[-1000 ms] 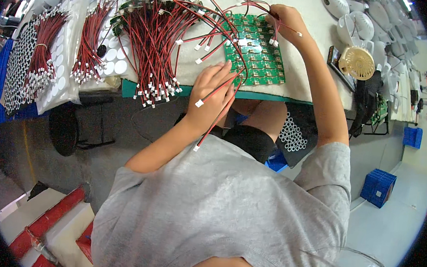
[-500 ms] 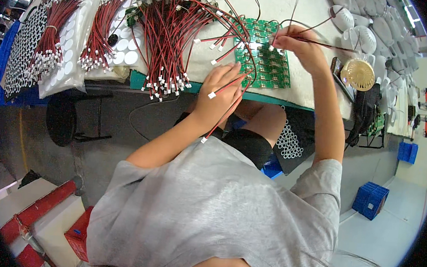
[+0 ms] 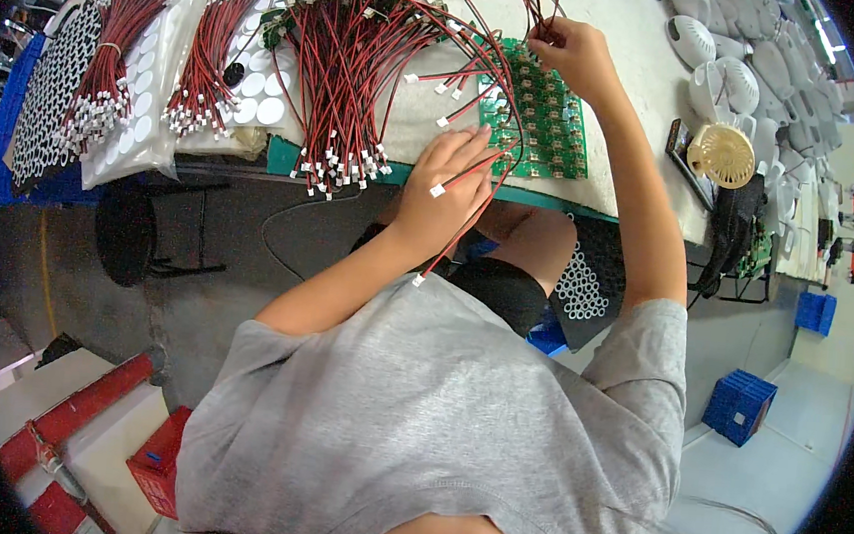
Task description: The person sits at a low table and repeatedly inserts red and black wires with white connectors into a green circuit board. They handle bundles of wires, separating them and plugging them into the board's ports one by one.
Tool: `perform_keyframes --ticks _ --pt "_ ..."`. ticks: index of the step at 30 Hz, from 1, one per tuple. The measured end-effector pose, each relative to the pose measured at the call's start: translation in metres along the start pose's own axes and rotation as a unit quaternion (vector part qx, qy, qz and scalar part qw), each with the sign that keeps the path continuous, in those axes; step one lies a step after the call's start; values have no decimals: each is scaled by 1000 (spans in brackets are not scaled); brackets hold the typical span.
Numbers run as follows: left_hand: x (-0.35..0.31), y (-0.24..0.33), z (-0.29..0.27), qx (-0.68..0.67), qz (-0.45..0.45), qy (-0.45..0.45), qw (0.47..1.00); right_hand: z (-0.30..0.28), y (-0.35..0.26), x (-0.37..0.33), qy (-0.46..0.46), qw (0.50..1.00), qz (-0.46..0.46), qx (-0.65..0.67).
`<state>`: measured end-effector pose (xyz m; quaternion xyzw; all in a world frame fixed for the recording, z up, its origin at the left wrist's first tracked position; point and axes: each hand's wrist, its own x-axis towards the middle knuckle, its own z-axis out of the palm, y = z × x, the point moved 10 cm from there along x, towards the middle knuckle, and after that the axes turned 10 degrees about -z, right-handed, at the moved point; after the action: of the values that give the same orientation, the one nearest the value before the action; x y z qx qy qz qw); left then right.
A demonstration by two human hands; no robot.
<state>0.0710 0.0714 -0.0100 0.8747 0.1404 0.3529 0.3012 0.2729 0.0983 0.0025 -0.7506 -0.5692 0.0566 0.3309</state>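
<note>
A panel of small green circuit boards [image 3: 548,126] lies on the bench in front of me. My left hand [image 3: 443,188] rests at its lower left corner, fingers stretched out toward the panel. Red and black wires [image 3: 489,177] with white plugs trail across the back of that hand. Over the panel's far right part, my right hand [image 3: 576,58] is closed in a pinch on a bundle of dark red wires [image 3: 541,15]. Their far ends run out of view at the top. More plug-ended wires [image 3: 462,74] curve over the panel's left edge.
Left of the panel lies a large heap of red and black wires [image 3: 346,80], with bundled wires [image 3: 112,62] and white round discs [image 3: 249,110] beyond. White plastic housings [image 3: 727,85] pile up at the right. A yellowish small fan [image 3: 722,155] stands near the bench edge.
My right hand has moved away and slightly left, from over the panel to its far edge. The wires it holds now point away from me instead of right. My left hand has barely moved.
</note>
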Motion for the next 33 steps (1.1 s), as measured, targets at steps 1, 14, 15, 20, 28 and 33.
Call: perform_keyframes --ticks 1,14,15,20,28,33 --pt "0 1 -1 -4 -1 1 1000 0 0 0 -3 1000 -3 -2" --pt "0 -1 -1 -9 -3 6 1000 2 -3 -1 4 999 -19 -26" --pt "0 -1 -1 -9 -4 6 1000 2 -5 -1 7 999 -24 -29" --pt "-1 -3 0 -11 -5 1 1000 -1 -9 -1 34 998 -44 -41" --pt "0 -1 0 0 2 -2 1000 1 -4 -1 24 995 -7 -98" --pt "1 -1 1 2 -4 -1 1000 11 9 1 -19 991 8 -130"
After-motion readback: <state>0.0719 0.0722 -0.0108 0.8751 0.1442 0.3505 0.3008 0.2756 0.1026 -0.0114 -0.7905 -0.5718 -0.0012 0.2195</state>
